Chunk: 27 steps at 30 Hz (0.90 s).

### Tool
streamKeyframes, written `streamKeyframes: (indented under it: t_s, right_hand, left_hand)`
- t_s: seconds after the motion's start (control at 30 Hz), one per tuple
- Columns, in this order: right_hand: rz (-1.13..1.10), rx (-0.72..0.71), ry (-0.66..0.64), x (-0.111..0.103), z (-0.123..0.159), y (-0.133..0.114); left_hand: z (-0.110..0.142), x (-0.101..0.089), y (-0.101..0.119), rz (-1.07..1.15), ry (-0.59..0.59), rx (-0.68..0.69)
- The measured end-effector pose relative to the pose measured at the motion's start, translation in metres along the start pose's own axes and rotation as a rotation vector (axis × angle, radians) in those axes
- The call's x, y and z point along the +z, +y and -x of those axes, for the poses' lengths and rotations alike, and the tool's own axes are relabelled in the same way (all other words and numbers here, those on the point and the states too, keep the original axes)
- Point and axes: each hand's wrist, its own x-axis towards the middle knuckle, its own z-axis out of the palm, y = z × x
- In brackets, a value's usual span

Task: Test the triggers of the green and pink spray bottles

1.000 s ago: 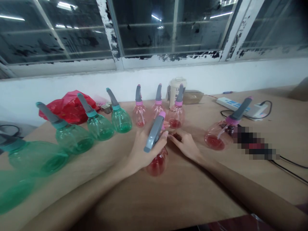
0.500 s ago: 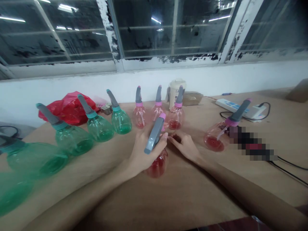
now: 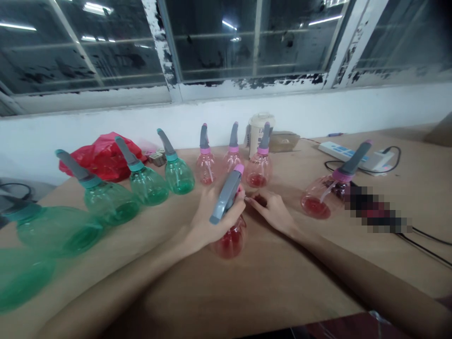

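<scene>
A pink spray bottle (image 3: pixel 230 240) with a grey-and-pink spray head stands in front of me, some red liquid in it. My left hand (image 3: pixel 205 223) is closed around the bottle's neck, just under the head. To the right of the neck, my right hand (image 3: pixel 273 212) has its fingers curled and their tips close together. A tiny pale bit shows at those fingertips, too small to name. Behind my hands stand three more pink spray bottles (image 3: pixel 259 169), and another pink spray bottle (image 3: pixel 316 200) is off to the right.
Several green spray bottles (image 3: pixel 179 175) line the left side. A red plastic bag (image 3: pixel 100 160) lies behind them. At the back are a lidded paper cup (image 3: pixel 256 129) and a brown box (image 3: pixel 283 141). A white power strip (image 3: pixel 342 153) with cables sits at the right.
My right fingertips have shifted very slightly at the bottle's neck. My left hand keeps its hold. The whole view has moved a little.
</scene>
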Motion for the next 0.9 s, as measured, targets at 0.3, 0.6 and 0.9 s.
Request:
streamKeyframes:
  t_s: [0.3,0.6,0.9]
  right_hand:
    - [0.003,-0.002,0.008,-0.0003,-0.0003,0.0011]
    - [0.009,-0.024,0.002,0.001,-0.0003,0.0023]
    - [0.068,-0.078,0.003,0.0021,0.0004,-0.0014]
  left_hand:
    - [-0.0013,0.0006,-0.0063,0.047,-0.009,0.007]
    - [0.002,0.0051,-0.0022,0.037,0.066,0.01]
    - [0.0013,0.0059,-0.0071,0.071,0.04,0.014]
